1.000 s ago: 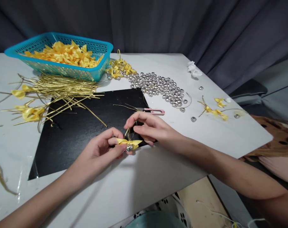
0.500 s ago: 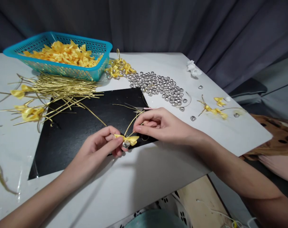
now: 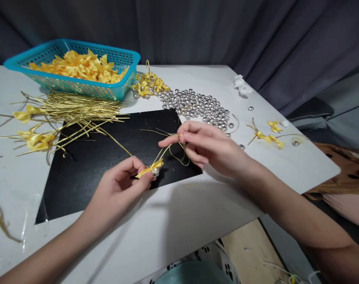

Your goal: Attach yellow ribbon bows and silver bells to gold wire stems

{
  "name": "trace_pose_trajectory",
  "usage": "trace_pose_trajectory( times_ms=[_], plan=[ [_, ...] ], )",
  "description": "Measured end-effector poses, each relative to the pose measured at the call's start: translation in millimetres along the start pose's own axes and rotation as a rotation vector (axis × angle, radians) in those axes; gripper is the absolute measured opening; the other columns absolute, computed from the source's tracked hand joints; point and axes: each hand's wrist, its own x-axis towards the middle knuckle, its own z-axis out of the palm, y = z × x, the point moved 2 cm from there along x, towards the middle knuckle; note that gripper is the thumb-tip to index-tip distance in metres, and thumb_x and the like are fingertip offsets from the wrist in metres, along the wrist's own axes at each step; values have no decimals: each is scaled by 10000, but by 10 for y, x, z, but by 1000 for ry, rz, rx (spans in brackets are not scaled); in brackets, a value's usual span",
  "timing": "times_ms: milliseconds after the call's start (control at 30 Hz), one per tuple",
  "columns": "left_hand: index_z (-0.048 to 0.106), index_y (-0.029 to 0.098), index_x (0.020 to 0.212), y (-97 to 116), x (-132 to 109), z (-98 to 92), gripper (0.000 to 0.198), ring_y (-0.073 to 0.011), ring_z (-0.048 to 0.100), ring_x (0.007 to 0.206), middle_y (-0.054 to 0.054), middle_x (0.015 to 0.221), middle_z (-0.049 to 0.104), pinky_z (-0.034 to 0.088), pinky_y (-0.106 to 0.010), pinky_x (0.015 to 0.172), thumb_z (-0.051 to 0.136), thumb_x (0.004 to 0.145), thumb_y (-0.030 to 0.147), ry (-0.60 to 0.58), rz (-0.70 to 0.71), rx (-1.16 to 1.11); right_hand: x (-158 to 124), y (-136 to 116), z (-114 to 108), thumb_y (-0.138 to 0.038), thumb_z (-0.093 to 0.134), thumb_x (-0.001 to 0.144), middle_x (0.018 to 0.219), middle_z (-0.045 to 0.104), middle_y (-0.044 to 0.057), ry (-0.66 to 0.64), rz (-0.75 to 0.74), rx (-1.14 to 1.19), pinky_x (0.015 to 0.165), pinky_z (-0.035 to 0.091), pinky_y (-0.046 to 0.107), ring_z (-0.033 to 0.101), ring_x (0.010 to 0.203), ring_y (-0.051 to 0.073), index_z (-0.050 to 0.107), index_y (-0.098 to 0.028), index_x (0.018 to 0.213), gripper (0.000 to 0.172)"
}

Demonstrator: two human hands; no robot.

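Note:
Between the thumb and fingers of my left hand [image 3: 127, 175] is a yellow ribbon bow [image 3: 148, 169] with a shiny silver bead [image 3: 155, 172] at its middle. Thin gold cord [image 3: 163, 152] rises from the bow towards my right hand [image 3: 207, 146]. That hand pinches the cord between thumb and index finger, the index finger pointing left. Both hands are over the front part of a black board [image 3: 108, 169]. A loop of thin cord [image 3: 179, 159] hangs below the right fingers. Part of a pair of scissors seems hidden behind the right hand.
A turquoise basket [image 3: 129, 81] of yellow bows stands at the back left. Gold cords [image 3: 79, 106] lie before it, with loose bows [image 3: 39, 141] beside them. Silver beads [image 3: 203, 104] are heaped behind my right hand. Finished-looking bows [image 3: 151, 85] and crumpled white tissue [image 3: 242, 85] lie farther back.
My right hand has moved up and right, drawing the cord away from the bow. In my left hand the bow has tilted, its right end now higher.

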Motion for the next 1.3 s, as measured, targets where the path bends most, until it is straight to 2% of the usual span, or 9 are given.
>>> trace_pose_trajectory(
  times_ms=[133,233,367,500,600,700,900,1033,1300],
  plan=[
    [557,189,593,-26,20,-35,177,-90,502,565,43,598,560,407,-175,530,649,732,248,28,51,7,-34,12,104,-220,404,964,981,639,56,13,-123,-654,668,358,263,489,682,115,517,-160,924,134],
    [582,184,578,-37,30,-54,170,-99,550,696,26,729,598,426,-174,624,668,724,197,36,103,-21,-37,43,160,-190,362,965,870,591,48,-116,-150,-839,699,350,286,496,754,152,524,-157,906,175],
    [568,186,585,-65,32,-54,197,-91,569,651,31,696,644,436,-162,592,703,728,201,-23,-30,-134,-30,81,211,-187,398,947,818,536,31,-176,-154,-643,663,352,259,468,724,130,532,-152,831,181],
    [561,180,582,-76,40,-61,234,-79,587,604,36,638,668,448,-140,563,777,663,221,-1,-114,-241,-33,182,281,-332,617,849,738,469,-7,-45,7,-419,550,292,224,374,621,95,560,-148,743,220],
    [576,179,615,-72,54,-63,233,-73,600,583,40,606,674,459,-128,562,803,634,225,15,-158,-301,-36,253,317,-363,751,731,726,458,-15,73,17,-322,534,269,220,363,616,84,591,-137,708,278],
    [633,190,730,-55,62,-62,201,-69,612,580,42,611,688,466,-115,561,806,636,228,0,-190,-350,-36,287,333,-328,755,736,727,462,-16,107,1,-282,522,258,223,349,592,74,636,-128,734,233],
    [679,176,721,-46,31,-69,121,-50,601,552,47,590,668,459,-87,548,760,704,264,-9,-185,-356,-55,222,337,-243,685,774,761,478,-5,38,-14,-392,563,299,215,387,636,84,613,-128,772,136],
    [673,195,788,-59,27,-66,186,-58,620,541,58,592,679,476,-96,553,799,661,248,38,-195,-393,-52,168,308,-228,647,773,743,458,-12,-8,57,-448,567,305,217,379,636,89,568,-138,752,122],
    [684,211,817,-54,48,-63,118,-66,632,608,48,672,681,481,-105,592,735,741,286,-18,-143,-304,-21,220,282,-374,703,750,673,448,-26,-91,230,-207,536,268,225,372,611,95,536,-146,742,283]
  ],
)
